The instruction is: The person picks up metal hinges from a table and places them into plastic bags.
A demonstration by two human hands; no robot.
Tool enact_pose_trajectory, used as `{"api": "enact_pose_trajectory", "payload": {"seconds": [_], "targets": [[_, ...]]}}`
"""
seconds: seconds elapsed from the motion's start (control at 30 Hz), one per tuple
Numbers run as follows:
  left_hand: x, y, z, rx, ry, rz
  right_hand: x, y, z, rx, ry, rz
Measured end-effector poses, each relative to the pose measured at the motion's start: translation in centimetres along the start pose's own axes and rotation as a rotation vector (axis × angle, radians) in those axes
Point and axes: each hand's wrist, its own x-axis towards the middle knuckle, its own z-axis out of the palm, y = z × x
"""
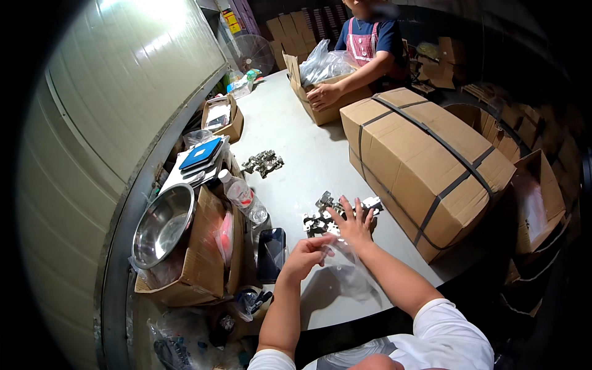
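My left hand (303, 258) is closed on the edge of a clear plastic bag (349, 274), which hangs over the near part of the table. Fingers spread, my right hand (354, 226) lies over a pile of small metal fittings (317, 223), some shiny and some with white parts. Whether its palm presses on any of them is hidden. A second heap of metal fittings (263, 163) lies farther off, left of the table's middle. Beside my left hand a dark phone (271, 254) rests flat, with a plastic bottle (244, 196) just beyond it.
A large strapped carton (425, 166) stands on the right. At the left edge are a steel bowl (164, 226), an open cardboard box (198, 271) and a blue flat device (201, 154). Across the table (277, 117), a co-worker (374, 46) holds an open box (327, 111) containing plastic bags.
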Motion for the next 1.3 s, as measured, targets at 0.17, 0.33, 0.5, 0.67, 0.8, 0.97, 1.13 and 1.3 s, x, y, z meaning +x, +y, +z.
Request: {"api": "enact_pose_trajectory", "payload": {"seconds": [0.17,0.33,0.5,0.67,0.8,0.97,1.13,1.3], "targets": [[0.2,-1.3,-1.1,-0.114,0.568,0.231,-0.3,-0.2,-1.5,0.063,0.04,-0.113],[0.3,0.3,0.7,0.269,1.19,0.922,-0.5,0.7,-2.6,0.215,0.011,-0.086],[-1.6,-0.4,3.4,1.209,0.698,0.941,-0.1,1.3,-3.4,0.549,0.149,0.026],[-3.3,-4.1,5.8,1.199,0.541,0.517,0.8,3.2,-3.7,1.235,0.048,0.296],[-6.3,-7.2,6.3,1.077,0.705,0.435,-0.3,2.3,-8.0,1.542,0.032,0.304],[-7.4,-8.2,6.2,0.995,0.862,0.451,-7.5,0.5,-10.4,1.579,-0.234,0.142],[-7.3,-7.8,7.1,1.031,0.794,0.461,-13.5,0.9,-8.7,1.399,-0.298,0.35],[-7.3,-7.5,8.5,1.169,0.619,0.55,-15.6,0.8,-7.5,1.009,-0.006,0.231]]}}
